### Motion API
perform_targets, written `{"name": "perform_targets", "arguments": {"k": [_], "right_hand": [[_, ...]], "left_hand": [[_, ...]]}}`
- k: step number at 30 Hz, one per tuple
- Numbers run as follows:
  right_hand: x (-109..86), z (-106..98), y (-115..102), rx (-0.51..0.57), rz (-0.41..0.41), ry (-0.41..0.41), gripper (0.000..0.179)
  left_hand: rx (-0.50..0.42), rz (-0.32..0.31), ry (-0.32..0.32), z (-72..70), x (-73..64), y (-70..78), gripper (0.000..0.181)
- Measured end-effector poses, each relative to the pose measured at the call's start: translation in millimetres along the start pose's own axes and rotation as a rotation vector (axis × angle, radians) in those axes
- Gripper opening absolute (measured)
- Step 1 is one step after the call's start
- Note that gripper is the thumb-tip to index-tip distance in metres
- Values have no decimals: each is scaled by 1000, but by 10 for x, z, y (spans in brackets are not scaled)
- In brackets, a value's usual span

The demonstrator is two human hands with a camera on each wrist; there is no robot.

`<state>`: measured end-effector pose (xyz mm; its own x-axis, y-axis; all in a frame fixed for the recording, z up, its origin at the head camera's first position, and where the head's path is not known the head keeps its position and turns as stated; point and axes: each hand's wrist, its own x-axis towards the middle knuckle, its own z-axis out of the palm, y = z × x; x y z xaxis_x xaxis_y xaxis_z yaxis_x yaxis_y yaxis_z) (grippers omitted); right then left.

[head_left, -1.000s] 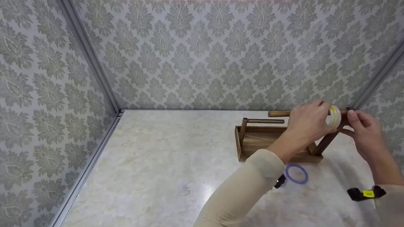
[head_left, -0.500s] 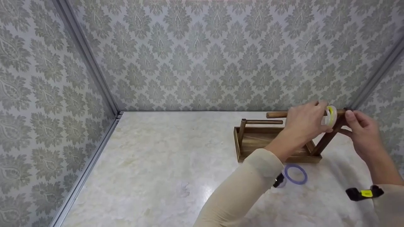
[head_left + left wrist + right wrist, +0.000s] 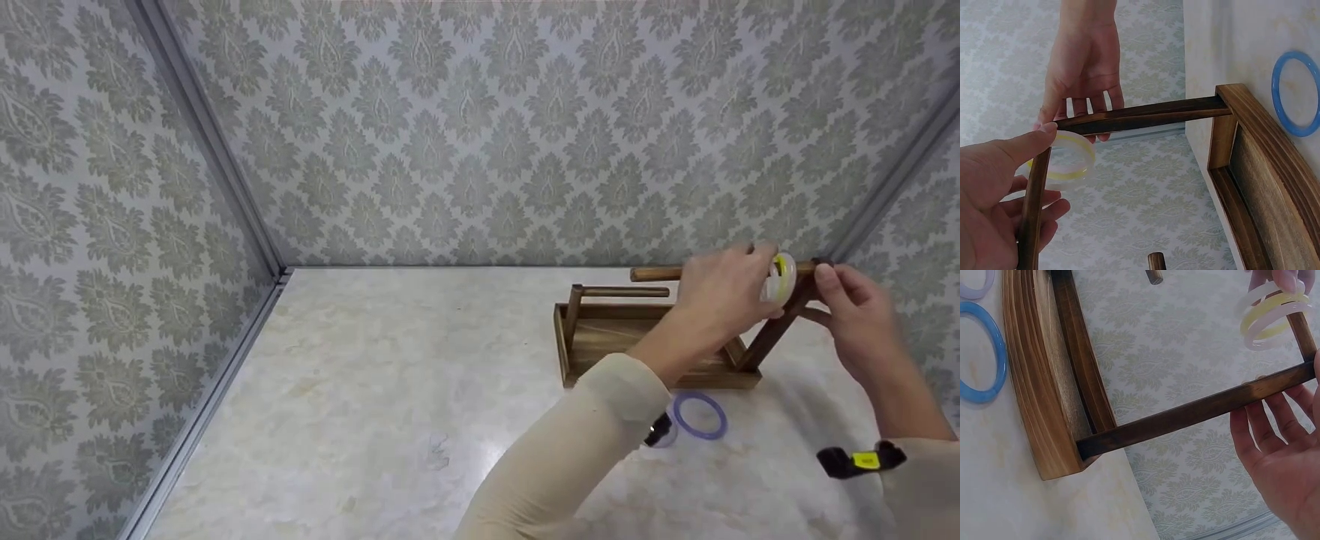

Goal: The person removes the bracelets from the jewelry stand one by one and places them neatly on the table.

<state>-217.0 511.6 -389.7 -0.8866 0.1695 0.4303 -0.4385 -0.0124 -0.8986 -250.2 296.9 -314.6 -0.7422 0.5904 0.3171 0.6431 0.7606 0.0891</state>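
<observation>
In the head view, my left hand (image 3: 720, 289) pinches several bangles (image 3: 783, 279) around the upper rod (image 3: 656, 274) of a dark wooden jewellery stand. White, yellow and pale pink bangles (image 3: 1268, 318) show in the right wrist view, with the left thumb and fingers at their top. My right hand (image 3: 862, 319) grips the top of the stand's post (image 3: 776, 330), where the rod joins it. Its fingers (image 3: 1266, 430) lie along the post's underside in the right wrist view. The left hand hides part of the rod.
The stand's shallow tray (image 3: 561, 345) rests on the marbled tabletop, with a shorter post and lower rod (image 3: 626, 292) at its left. A blue bangle (image 3: 724, 422) lies in front of it. Beside that, a lavender bangle (image 3: 979, 293) is partly out of frame. Papered walls enclose the table.
The left hand and the bangles have shifted slightly left along the upper rod. The right hand keeps its grip on the post. The whole head view has drifted a little.
</observation>
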Motion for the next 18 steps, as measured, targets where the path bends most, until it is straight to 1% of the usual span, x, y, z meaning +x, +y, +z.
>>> {"name": "perform_targets", "arguments": {"k": [3, 7, 9, 11, 13, 18], "right_hand": [[6, 13, 10, 2, -2, -6, 25], [14, 32, 16, 3, -2, -9, 25], [11, 32, 13, 10, 1, -11, 25], [5, 28, 7, 18, 4, -10, 24], [1, 21, -1, 24, 8, -6, 24], [-11, -5, -31, 25, 14, 8, 23]], "left_hand": [[-6, -2, 1, -28, -21, -8, 62], [30, -2, 1, -87, -54, -49, 66], [44, 6, 7, -120, -78, -98, 68], [42, 27, 26, -154, -113, -174, 67], [17, 49, 36, -194, -152, -276, 68], [-64, 103, 49, -255, -270, -598, 73]]}}
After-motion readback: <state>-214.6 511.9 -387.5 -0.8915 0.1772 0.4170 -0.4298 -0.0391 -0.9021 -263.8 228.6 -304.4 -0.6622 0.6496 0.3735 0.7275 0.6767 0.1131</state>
